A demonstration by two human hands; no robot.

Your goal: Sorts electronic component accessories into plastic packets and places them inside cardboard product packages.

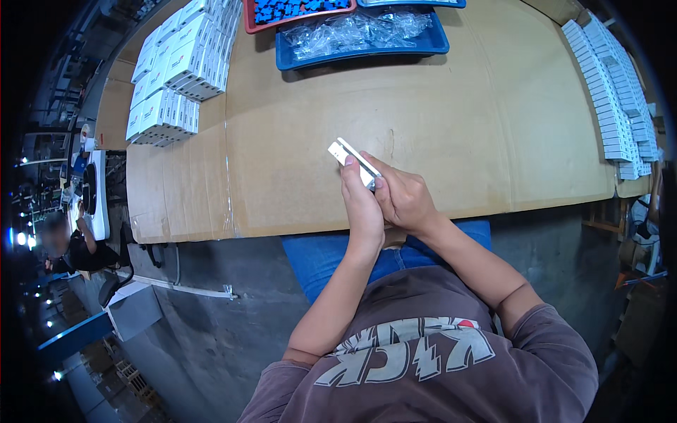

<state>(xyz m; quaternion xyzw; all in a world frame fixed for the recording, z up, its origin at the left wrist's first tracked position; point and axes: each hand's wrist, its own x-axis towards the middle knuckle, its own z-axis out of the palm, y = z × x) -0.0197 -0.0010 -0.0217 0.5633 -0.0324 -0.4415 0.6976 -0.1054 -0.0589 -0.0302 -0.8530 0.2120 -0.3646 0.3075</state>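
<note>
Between the fingers of the left hand point(363, 211) and right hand point(407, 201), curled snugly around it, is a small white box point(338, 150), its lower end blocked from sight by them. Beyond the fingertips, across the brown tabletop point(437, 134), stand a blue tray point(303, 62) of clear bags point(360, 34) and a red tray point(282, 24) of blue pieces point(296, 9). White box stacks flank the fingers, left point(185, 60) and right point(608, 99), well apart.

The cardboard-topped bench point(310, 169) carries stacked white boxes point(176, 67) at its left, rows of small white cartons point(608, 99) at its right, and, farther back between them, a blue tray point(367, 56) and a red tray point(264, 28).
</note>
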